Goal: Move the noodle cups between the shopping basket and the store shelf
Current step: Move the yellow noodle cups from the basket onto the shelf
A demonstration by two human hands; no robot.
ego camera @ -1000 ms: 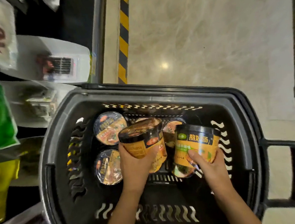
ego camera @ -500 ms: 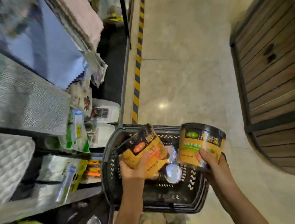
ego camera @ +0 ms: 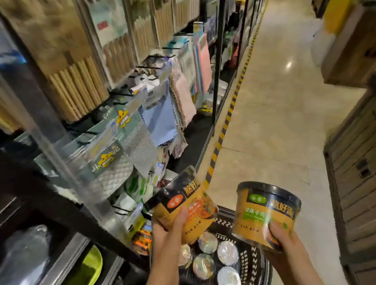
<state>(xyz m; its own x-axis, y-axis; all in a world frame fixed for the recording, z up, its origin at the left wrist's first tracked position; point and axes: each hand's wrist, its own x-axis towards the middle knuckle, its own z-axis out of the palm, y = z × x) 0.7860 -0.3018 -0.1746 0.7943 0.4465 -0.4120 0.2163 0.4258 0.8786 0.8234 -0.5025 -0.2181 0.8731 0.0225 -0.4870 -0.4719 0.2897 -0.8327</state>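
From the head camera, we hold one noodle cup in each hand above the shopping basket (ego camera: 255,266), which sits on the floor at about six o'clock in the picture. Our left hand (ego camera: 169,233) is wrapped around the left cup (ego camera: 185,209), thumb across its front, and the cup is tilted with its top leaning toward the shelf (ego camera: 53,181) at nine o'clock. Our right hand (ego camera: 280,239) grips the right cup (ego camera: 266,210) from below and behind, thumb on the label; this cup stands nearly upright.

We judge the task as partly under way: two cups are out of the basket and in the air, neither yet on a shelf. At least five more cups (ego camera: 221,262) remain in the basket, their foil lids facing up, so most of the moving is left if they are all bound for the shelf. The shelf section nearest us, from nine to eleven o'clock, holds hanging cloths (ego camera: 163,119) and packs of chopsticks (ego camera: 78,89), and we cannot see noodle cups on it.

As for writing, both cups are orange with a black band and large Chinese characters that are too blurred to read surely. The left cup has a red oval badge, the right a green one with a green strip of text below. Yellow star tags on the cloth packs are unreadable.
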